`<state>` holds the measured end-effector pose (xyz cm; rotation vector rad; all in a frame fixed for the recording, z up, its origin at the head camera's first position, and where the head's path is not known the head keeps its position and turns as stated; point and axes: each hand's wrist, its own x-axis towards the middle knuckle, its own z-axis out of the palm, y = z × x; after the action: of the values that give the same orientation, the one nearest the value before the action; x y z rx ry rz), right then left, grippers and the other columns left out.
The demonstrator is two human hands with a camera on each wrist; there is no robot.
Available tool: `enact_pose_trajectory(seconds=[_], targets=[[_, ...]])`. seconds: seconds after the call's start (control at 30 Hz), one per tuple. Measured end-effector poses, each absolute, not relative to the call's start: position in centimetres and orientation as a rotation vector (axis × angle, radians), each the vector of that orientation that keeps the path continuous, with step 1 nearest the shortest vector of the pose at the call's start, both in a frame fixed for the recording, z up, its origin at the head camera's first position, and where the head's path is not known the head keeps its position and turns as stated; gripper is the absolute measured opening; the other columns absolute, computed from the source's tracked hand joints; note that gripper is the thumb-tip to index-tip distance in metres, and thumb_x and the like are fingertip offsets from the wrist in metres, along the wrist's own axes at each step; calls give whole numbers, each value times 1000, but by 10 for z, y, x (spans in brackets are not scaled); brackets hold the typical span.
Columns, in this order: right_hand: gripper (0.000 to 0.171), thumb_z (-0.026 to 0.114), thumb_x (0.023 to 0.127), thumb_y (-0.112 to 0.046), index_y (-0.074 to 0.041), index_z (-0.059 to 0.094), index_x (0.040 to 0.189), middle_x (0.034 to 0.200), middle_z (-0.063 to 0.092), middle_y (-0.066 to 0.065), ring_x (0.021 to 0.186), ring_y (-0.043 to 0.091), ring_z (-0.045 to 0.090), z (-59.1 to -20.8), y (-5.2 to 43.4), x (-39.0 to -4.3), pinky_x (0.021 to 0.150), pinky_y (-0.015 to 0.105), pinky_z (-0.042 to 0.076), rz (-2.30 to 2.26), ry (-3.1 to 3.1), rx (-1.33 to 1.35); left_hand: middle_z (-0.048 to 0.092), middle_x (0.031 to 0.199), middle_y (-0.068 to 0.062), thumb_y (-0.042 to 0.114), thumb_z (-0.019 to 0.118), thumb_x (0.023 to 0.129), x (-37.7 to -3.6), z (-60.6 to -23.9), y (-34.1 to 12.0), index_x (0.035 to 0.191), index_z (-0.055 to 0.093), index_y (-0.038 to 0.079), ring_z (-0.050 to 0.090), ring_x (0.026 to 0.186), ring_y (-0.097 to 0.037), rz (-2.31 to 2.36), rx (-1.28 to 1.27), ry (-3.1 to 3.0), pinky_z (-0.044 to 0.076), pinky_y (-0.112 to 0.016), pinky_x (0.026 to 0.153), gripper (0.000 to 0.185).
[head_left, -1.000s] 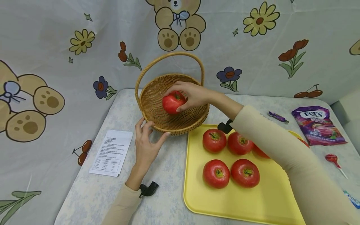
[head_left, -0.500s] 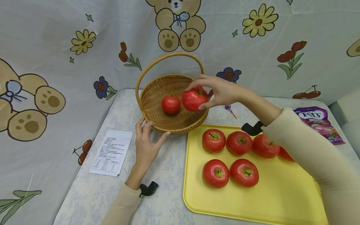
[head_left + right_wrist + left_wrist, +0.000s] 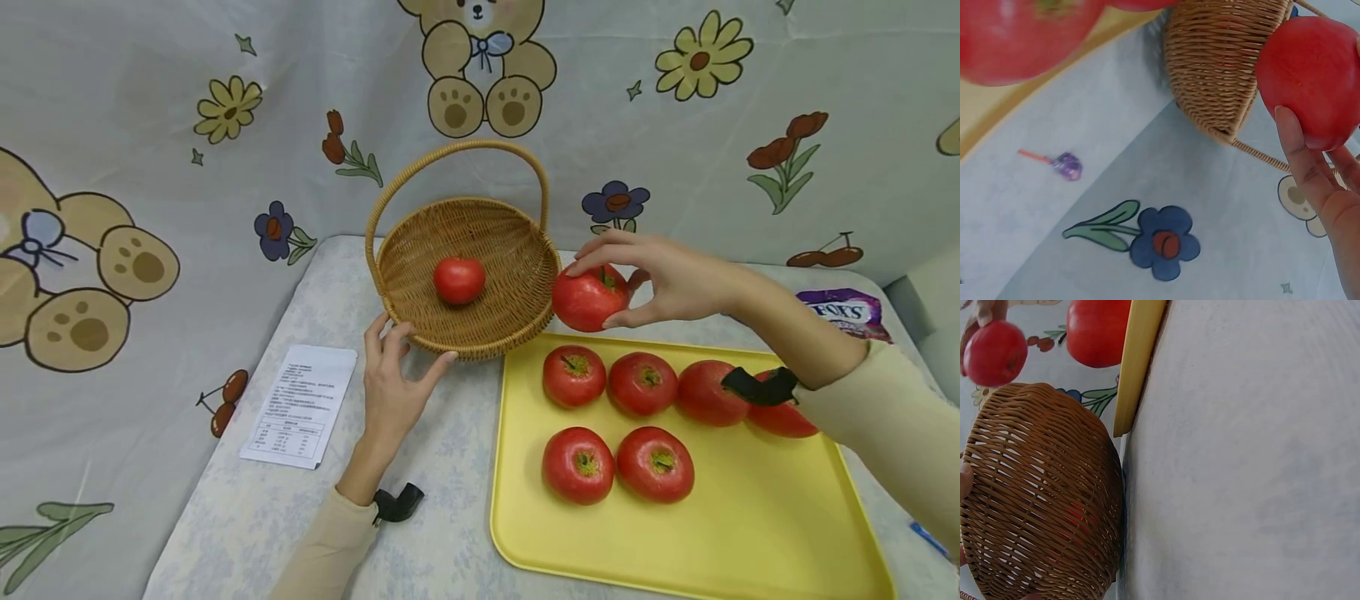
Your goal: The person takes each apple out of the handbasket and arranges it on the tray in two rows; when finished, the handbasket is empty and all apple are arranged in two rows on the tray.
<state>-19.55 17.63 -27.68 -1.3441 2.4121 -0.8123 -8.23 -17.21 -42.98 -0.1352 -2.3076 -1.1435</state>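
Note:
My right hand (image 3: 592,294) pinches a red apple (image 3: 581,304) between thumb and fingers, in the air just outside the right rim of a wicker basket (image 3: 510,250) and over the far edge of a yellow tray (image 3: 675,550). The right wrist view shows this apple (image 3: 1313,81) close up, beside the basket (image 3: 1222,62). A smaller red fruit (image 3: 459,279) lies in the basket. My left hand (image 3: 408,346) touches the basket's front rim with spread fingers and thumb. Several red apples (image 3: 573,375) lie on the tray. The left wrist view shows the basket's side (image 3: 1041,494) and the tray edge (image 3: 1138,362).
A printed paper sheet (image 3: 300,406) lies left of my left hand. A purple candy bag (image 3: 843,310) sits at the far right, partly behind my right arm. A small lollipop (image 3: 1066,165) lies on the table behind the tray. A patterned cloth hangs close behind the table.
My right hand has carried the apple rightward, from over the basket to outside its right rim. The smaller fruit stays in the basket. The left hand has not moved.

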Motion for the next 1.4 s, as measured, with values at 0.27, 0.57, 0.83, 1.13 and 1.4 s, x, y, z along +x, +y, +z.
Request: enact_pose_trajectory(seconds=[0.27,0.57,0.83,1.13,1.4], targets=[[70,88,73,-19,-27,55,134,135,50,-2,112,5,50,-290,217,-170,71,23,60,-780,2502,-1295,33,148,-22,34,85,76,-84,-430,-172,119,56,3,50,128,-35,-1151,-132,-2304,57,-45,92,60],[75,91,66,-15,-28,57,132,135,48,-5,112,-9,44,-304,265,-130,69,21,58,-789,2633,-1059,34,148,-23,34,85,76,-84,-430,-172,119,56,2,49,130,-37,-1155,-134,-2307,57,-47,90,61],[74,93,64,-22,-28,58,129,133,48,2,109,-20,36,-320,305,-103,64,16,57,-678,2770,-917,34,147,-24,33,86,76,-84,-430,-172,119,55,2,49,129,-37,-1160,-136,-2309,57,-47,91,61],[87,97,50,-14,-25,60,127,129,43,-11,109,-19,35,-343,329,-65,58,15,55,-685,2816,-896,35,147,-21,33,86,76,-85,-430,-171,118,56,4,51,127,-35,-1159,-131,-2307,57,-45,91,60],[84,96,51,-13,-24,60,127,131,42,-9,109,-20,34,-365,336,-39,58,15,55,-740,2761,-848,35,147,-21,34,85,76,-84,-430,-171,118,56,3,50,127,-36,-1164,-127,-2309,57,-45,91,60]])
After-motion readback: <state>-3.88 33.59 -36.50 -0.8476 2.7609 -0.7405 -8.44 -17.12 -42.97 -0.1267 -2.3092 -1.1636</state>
